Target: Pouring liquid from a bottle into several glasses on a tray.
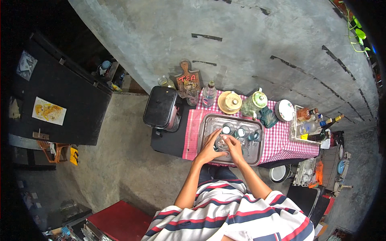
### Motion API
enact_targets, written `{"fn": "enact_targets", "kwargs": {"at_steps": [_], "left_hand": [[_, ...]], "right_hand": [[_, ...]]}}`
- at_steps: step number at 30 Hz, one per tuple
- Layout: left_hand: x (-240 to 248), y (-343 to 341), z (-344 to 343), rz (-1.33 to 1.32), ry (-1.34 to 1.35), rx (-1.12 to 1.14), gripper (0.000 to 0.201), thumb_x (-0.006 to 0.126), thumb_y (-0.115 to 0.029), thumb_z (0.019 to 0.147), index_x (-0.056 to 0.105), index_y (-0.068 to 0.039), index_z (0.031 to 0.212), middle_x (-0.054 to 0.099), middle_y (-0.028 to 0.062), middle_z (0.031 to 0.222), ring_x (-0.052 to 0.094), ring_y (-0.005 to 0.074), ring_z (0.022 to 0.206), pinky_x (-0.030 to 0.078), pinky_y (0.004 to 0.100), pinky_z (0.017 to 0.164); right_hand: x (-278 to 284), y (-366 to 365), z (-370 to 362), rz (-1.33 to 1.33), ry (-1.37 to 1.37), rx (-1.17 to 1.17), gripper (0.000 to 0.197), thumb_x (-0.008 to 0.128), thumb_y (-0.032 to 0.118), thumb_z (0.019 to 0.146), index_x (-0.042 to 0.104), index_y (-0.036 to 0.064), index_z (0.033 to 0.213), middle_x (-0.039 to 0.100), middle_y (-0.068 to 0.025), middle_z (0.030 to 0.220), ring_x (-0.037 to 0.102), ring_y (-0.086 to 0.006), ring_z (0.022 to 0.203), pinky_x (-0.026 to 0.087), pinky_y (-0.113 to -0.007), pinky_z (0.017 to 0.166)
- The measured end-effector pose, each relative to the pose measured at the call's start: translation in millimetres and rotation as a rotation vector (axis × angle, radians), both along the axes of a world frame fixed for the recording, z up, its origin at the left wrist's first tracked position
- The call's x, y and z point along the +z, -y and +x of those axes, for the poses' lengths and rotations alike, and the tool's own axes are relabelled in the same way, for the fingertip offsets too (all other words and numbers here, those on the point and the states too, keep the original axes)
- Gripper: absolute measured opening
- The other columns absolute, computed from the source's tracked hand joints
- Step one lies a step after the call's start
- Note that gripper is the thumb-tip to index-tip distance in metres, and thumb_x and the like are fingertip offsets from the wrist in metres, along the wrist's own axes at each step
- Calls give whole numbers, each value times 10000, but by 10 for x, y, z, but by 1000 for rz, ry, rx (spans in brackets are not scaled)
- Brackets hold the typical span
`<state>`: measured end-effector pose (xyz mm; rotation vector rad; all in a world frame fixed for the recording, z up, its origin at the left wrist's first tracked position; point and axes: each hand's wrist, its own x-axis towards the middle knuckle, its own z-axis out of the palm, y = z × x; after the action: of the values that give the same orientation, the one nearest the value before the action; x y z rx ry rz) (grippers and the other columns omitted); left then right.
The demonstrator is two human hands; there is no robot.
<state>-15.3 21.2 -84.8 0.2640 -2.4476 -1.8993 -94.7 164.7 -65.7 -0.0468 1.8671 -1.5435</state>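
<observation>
Over a metal tray, both my hands are wrapped around one clear drinking glass. My left hand curls along its left side, fingers bent toward the far rim. My right hand closes on it from the right, with the thumb across its top. The glass seems upright, though its lower part is hidden by my fingers. Several other glasses stand on the tray beyond and to the right, among them a glass just past my right hand and a dark-tinted glass by the tray's right side.
A red-and-white checked cloth covers the table. Behind the tray stand a clear bottle, a yellowish lidded pot and a green-lidded jug. A black appliance is at left; a bottle crate is at right.
</observation>
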Motion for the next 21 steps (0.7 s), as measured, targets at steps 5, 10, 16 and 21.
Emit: {"fn": "enact_targets", "kwargs": {"at_steps": [5,10,16,21], "left_hand": [[-63,109,57,266,-31,62,835,800,-73,688,430,-75,1437,482,163,1439,449,298,1347,345,395,1128],[-23,299,244,319,-19,187,715,770,-13,703,497,-10,1363,552,147,1374,519,235,1284,400,345,1075],[12,491,329,276,-93,312,648,785,-19,702,529,11,1296,550,145,1371,530,201,1247,409,330,1053],[13,660,398,238,-123,332,575,789,-19,698,562,-10,1226,538,153,1391,536,216,1245,410,337,1055]], "right_hand": [[-161,256,129,-12,-79,-8,451,618,388,949,657,17,1202,676,-58,1034,595,-141,965,482,-303,808],[-300,437,153,9,-78,110,504,462,423,1020,636,-9,1214,684,-106,1077,601,-161,1019,459,-320,899],[-358,821,-76,-156,-327,-41,575,344,459,1047,677,-10,1042,686,-106,1049,613,-181,1000,462,-326,872],[-559,1271,-944,34,-552,-180,654,787,273,810,489,-6,1322,614,-172,1202,587,-261,1131,427,-380,1019]]}}
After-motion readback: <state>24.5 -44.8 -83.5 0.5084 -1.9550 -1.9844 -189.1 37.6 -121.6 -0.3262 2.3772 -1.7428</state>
